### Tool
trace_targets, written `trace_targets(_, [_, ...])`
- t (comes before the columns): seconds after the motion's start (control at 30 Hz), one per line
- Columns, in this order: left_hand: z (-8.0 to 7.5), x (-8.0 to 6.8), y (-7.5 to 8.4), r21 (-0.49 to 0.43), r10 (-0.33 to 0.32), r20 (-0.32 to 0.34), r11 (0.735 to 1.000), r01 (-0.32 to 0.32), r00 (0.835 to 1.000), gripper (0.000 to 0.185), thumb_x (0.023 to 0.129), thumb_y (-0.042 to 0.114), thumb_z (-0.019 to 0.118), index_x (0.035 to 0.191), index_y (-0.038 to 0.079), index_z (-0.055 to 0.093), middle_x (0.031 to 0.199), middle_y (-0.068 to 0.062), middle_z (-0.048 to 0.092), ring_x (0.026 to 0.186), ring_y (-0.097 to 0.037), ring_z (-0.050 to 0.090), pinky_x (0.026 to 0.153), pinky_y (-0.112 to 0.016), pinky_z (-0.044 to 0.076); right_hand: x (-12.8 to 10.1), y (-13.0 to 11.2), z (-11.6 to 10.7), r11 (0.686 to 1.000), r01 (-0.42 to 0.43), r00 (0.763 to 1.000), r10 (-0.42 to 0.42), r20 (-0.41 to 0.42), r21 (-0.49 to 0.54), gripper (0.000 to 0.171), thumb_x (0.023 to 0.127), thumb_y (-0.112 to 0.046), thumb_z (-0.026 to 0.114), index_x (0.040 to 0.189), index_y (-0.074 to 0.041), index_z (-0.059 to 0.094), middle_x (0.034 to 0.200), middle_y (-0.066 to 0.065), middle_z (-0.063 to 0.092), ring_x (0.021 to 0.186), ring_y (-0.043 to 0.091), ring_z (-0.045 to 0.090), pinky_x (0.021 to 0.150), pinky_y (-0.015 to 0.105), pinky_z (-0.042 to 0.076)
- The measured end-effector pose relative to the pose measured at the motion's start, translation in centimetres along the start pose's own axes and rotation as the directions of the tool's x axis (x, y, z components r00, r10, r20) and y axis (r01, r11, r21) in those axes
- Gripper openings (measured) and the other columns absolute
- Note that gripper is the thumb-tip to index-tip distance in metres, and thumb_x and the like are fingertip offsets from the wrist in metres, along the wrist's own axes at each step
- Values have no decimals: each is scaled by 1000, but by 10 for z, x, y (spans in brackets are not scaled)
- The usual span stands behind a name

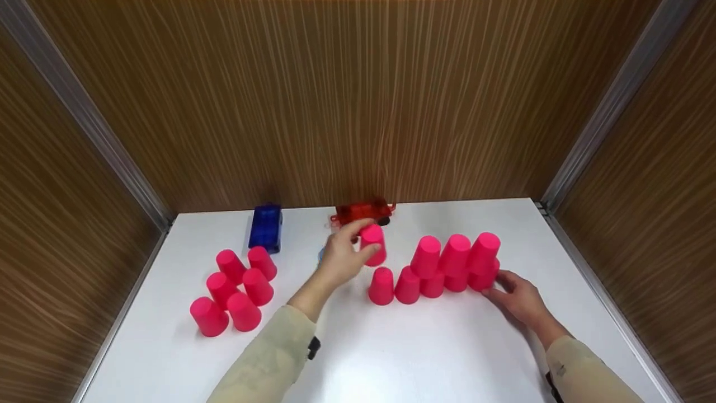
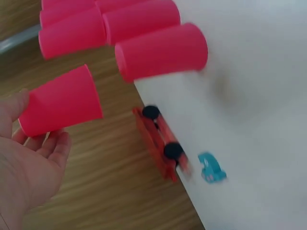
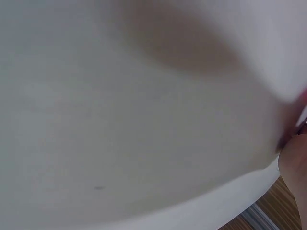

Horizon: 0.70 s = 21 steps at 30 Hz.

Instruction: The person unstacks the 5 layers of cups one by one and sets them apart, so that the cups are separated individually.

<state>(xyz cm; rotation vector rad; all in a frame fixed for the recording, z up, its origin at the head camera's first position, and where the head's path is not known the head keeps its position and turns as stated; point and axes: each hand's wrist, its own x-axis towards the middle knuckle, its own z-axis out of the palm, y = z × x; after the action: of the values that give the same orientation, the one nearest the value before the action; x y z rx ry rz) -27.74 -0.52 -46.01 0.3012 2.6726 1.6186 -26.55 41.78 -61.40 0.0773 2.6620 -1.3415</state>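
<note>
My left hand [image 1: 342, 254] holds an upside-down pink plastic cup [image 1: 373, 246] between thumb and fingers, raised above the table. In the left wrist view that cup [image 2: 62, 103] is gripped near its narrow closed end. To its right, a row of upside-down pink cups [image 1: 382, 286] stands on the table, with three more cups [image 1: 455, 253] stacked on its right part. At the right end of the bottom row, my right hand [image 1: 519, 296] has thumb and fingers around the side of the last cup [image 1: 482, 280]. Only an edge of the right hand [image 3: 295, 167] shows in the right wrist view.
Several more upside-down pink cups [image 1: 222, 288] stand in two columns at the left of the white table [image 1: 380, 358]. A blue translucent box-like object [image 1: 265, 228] and a red toy with black wheels [image 1: 363, 211] lie toward the back, by the wood-grain wall [image 1: 358, 112].
</note>
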Motion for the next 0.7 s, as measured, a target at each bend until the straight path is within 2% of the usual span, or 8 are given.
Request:
trace_targets(0.13, [-27, 2, -13, -15, 5, -61, 1000, -6, 998, 60, 97, 20, 80, 153, 18, 57, 145, -5, 62, 131, -26, 58, 108, -44, 54, 1, 2, -1, 1000, -9, 1000, 9, 1, 0, 77, 99, -42, 76, 160, -7, 44, 163, 24, 42, 152, 50, 34, 117, 59, 40])
trace_targets(0.3, [-52, 4, -32, -27, -66, -118, 998, 64, 991, 61, 97, 16, 80, 153, 16, 56, 146, -7, 61, 133, -28, 58, 106, -45, 55, 1, 3, -1, 1000, -9, 1000, 9, -1, -1, 78, 99, -43, 76, 160, -6, 43, 163, 25, 42, 152, 50, 34, 118, 59, 40])
trace_targets(0.4, [-61, 4, -45, -34, -125, -138, 992, 122, 982, 62, 97, 16, 80, 154, 16, 55, 148, -9, 60, 135, -29, 57, 105, -43, 56, 1, 3, 0, 1000, 0, 1000, 0, -4, 4, 78, 99, -41, 76, 159, -5, 44, 162, 26, 42, 152, 49, 35, 118, 59, 39])
trace_targets(0.7, [-80, 4, -85, -22, -244, -152, 970, 243, 958, 65, 100, 15, 76, 158, 16, 49, 153, -13, 54, 141, -33, 51, 109, -46, 53, 2, 0, 2, 1000, -11, 1000, 11, -1, 11, 78, 99, -41, 76, 159, -4, 43, 163, 26, 41, 152, 49, 34, 118, 58, 39])
